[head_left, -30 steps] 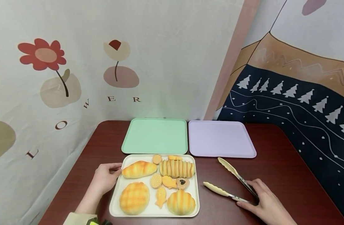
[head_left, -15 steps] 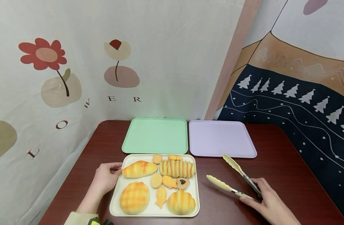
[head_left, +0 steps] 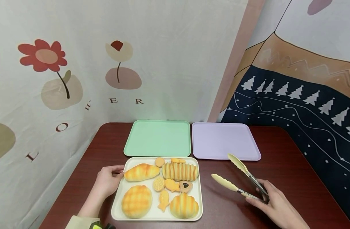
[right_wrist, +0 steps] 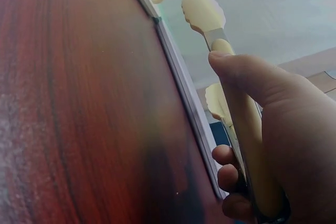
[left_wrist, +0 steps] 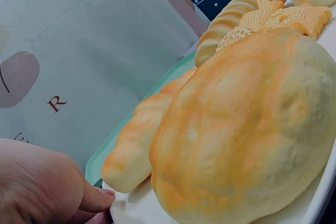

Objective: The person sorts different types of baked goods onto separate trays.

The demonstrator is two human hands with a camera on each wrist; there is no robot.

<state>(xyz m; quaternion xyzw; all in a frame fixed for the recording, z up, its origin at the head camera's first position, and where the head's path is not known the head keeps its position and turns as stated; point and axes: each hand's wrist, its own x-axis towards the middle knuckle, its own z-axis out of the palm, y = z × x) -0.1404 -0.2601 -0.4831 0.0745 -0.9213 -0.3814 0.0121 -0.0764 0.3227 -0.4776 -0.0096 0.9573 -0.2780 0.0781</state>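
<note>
Fingers [right_wrist: 227, 178] of the R hand [head_left: 277, 203] are curled round the tongs [head_left: 253, 179], thumb on one arm, fingertips on the other; tong tips stand wide apart. Head view mostly hides those fingertips; R wrist cam shows them, w/ tongs held up off the surface [head_left: 295, 178]. L hand [head_left: 106, 182] pinches the white tray [head_left: 156, 215] by its L rim, nr the far corner; the L wrist cam shows thumb contact best. L forearm slants in from lower L; R hand comes from lower R, tongs pointing fwd & L.

On the tray, nr to far: round checked loaf [head_left: 137, 202] L, striped bun [head_left: 184, 206] R, fish cookie [head_left: 163, 200] btwn; then heart cookie [head_left: 186, 186], round cookie [head_left: 159, 184]; then long loaf [head_left: 141, 172] & ridged roll [head_left: 180, 171].

Strip of surface runs btwn tray & tongs, wider stretch R of the tongs. Beyond: green tray [head_left: 157, 138] & purple tray [head_left: 224, 140], side by side; one tong tip overlaps purple's nr edge in head view.
</note>
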